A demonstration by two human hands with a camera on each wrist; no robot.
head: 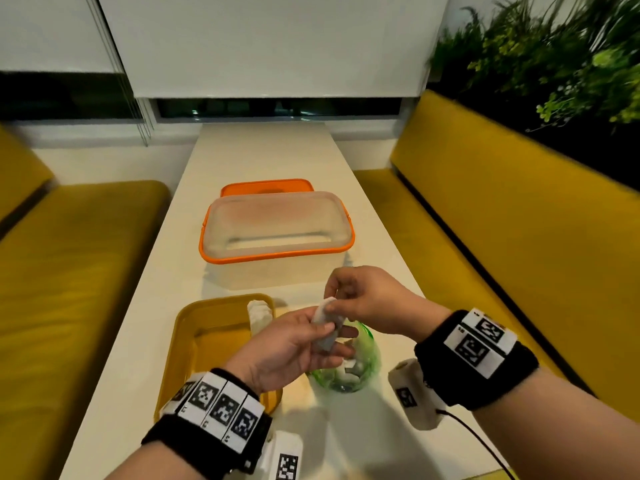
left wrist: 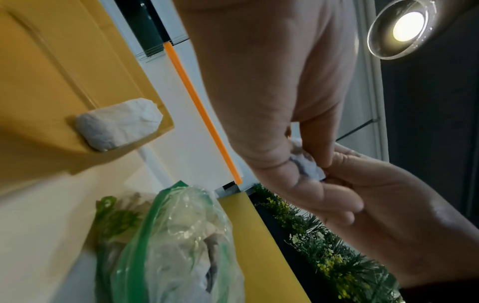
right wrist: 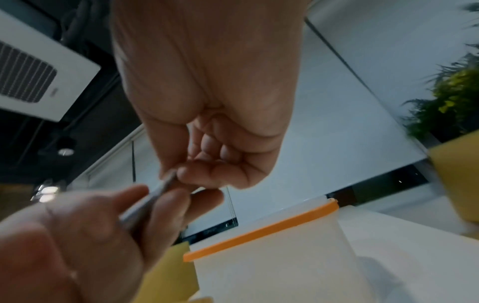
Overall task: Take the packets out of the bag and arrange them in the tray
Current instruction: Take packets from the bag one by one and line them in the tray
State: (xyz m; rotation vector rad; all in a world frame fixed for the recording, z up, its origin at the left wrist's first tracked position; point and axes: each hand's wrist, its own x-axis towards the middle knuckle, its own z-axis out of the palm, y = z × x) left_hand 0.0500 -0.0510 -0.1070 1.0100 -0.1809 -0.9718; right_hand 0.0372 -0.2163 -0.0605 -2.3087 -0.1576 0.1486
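Observation:
Above the table, my left hand (head: 333,336), palm up, holds a small white packet (head: 323,316) between thumb and fingers. My right hand (head: 335,300) pinches the same packet at its top edge. The wrist views show this too: the packet (left wrist: 308,166) sits between both hands, and appears edge-on as the packet (right wrist: 155,196). Just under the hands lies a clear bag with a green zip edge (head: 362,368), more white packets inside. A yellow tray (head: 187,327) sits to the left, with white packets (head: 259,315) stacked in its far right corner.
A clear storage box with an orange rim (head: 277,233) stands beyond the tray, its orange lid (head: 266,186) behind it. Yellow benches (head: 485,237) flank the narrow white table (head: 263,150). Plants (head: 554,64) hang at the far right.

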